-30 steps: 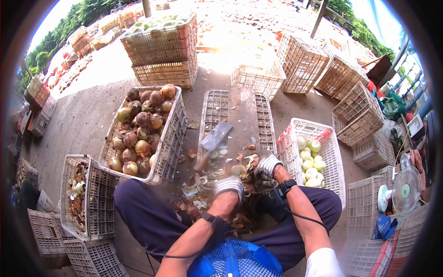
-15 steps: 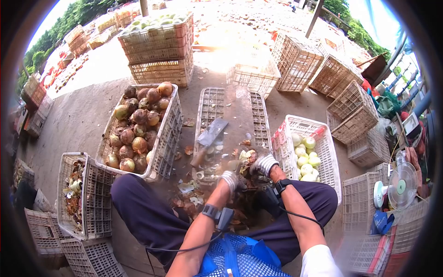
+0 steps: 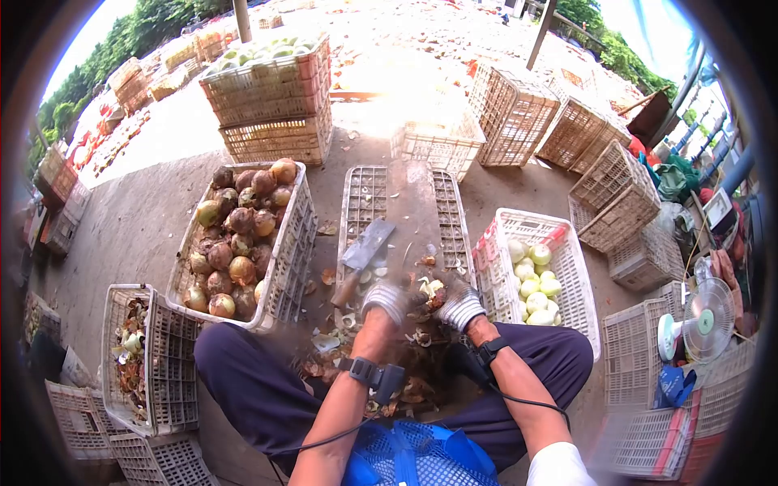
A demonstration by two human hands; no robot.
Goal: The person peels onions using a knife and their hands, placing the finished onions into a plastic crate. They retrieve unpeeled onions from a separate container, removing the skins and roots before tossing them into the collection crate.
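Right hand [image 3: 460, 306] gloved, fingers clamped on half-peeled onion [image 3: 429, 288] over upturned crate [image 3: 363, 202]. Left hand [image 3: 385, 301] just beside onion, blurred; whether it grips, cannot tell. Cleaver [image 3: 366, 247] lies just beyond left hand. Brown-onion crate [image 3: 296, 243] farther left. Peeled-onion crate [image 3: 579, 279] right of right hand. Peel scraps [image 3: 397, 389] heaped under wrists.

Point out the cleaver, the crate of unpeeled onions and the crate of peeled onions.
cleaver [image 3: 369, 245], head view, blade.
crate of unpeeled onions [image 3: 290, 247], head view, right wall.
crate of peeled onions [image 3: 580, 275], head view, right wall.
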